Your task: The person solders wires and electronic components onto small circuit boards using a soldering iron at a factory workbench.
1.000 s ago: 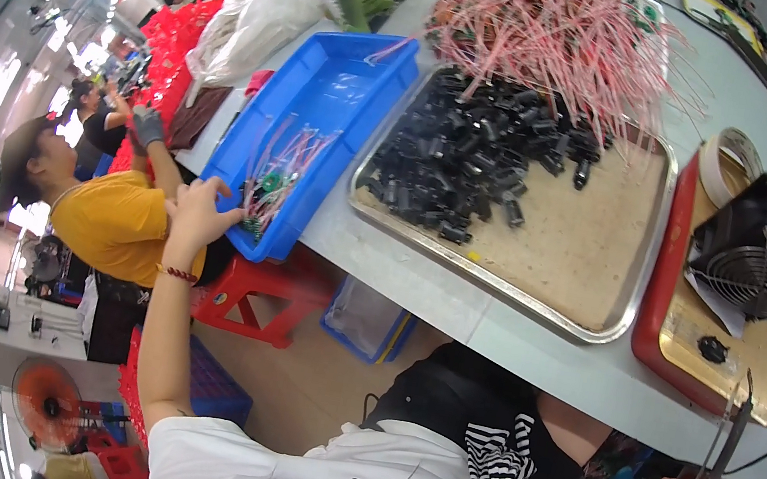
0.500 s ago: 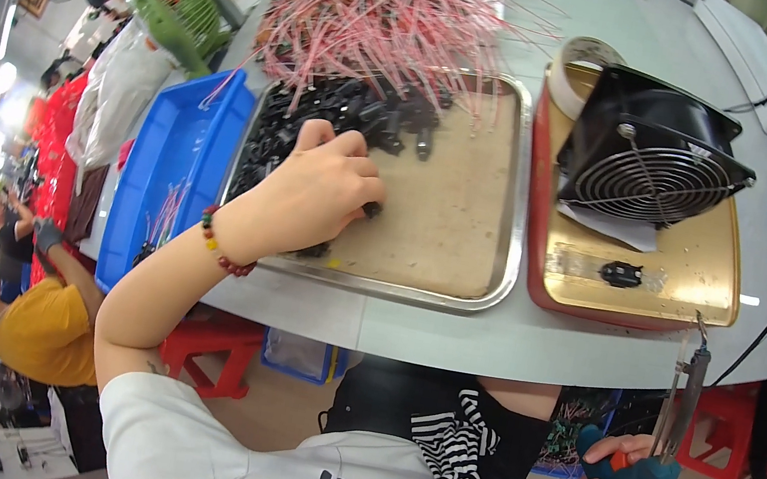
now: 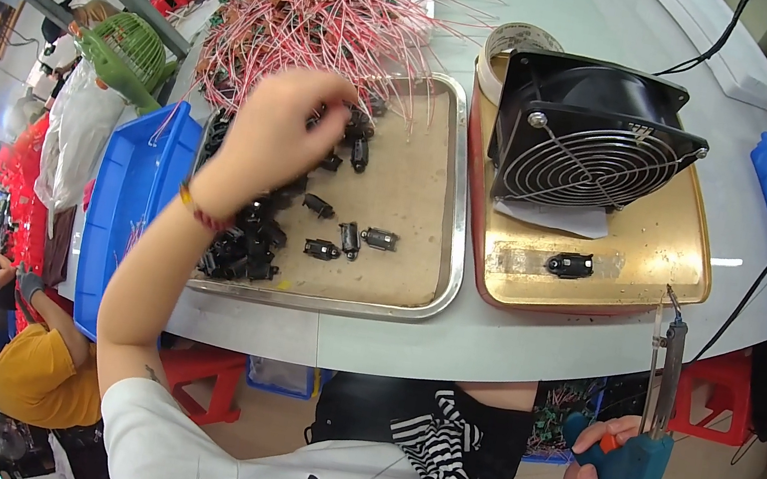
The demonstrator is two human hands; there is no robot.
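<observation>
The pale table [image 3: 367, 338] spans the view, its near edge curving below the work. On it lies a rimmed metal tray [image 3: 420, 175], the reference for the directions that follow. At 3 o'clock, separated by a narrow gap, is a red-sided box [image 3: 680, 254] with a gold top. Between 11 and 12 o'clock, a tangled heap of pink-wired parts [image 3: 331, 7] overhangs the tray's far rim. A black square fan [image 3: 599, 164] with a ringed metal grille stands on the far half of the gold top. A blue bin [image 3: 150, 150] lies between 8 and 9 o'clock.

At 4 o'clock of the whole view, a blue-green soldering gun [image 3: 636, 475] points up toward 12; its tip appears near the box's corner, contact uncertain. The right hand [image 3: 590, 472] grips it, fingers closed around the handle beside an orange trigger. The left hand [image 3: 286, 122] is over the tray between 10 and 11 o'clock, fingers curled and blurred; whether they hold anything cannot be told.

Small black components [image 3: 246, 242] are heaped along the tray's 7-to-10 o'clock side, with several loose toward 6. A single black component [image 3: 570, 265] lies on the gold top, toward the box's 6 o'clock edge.
</observation>
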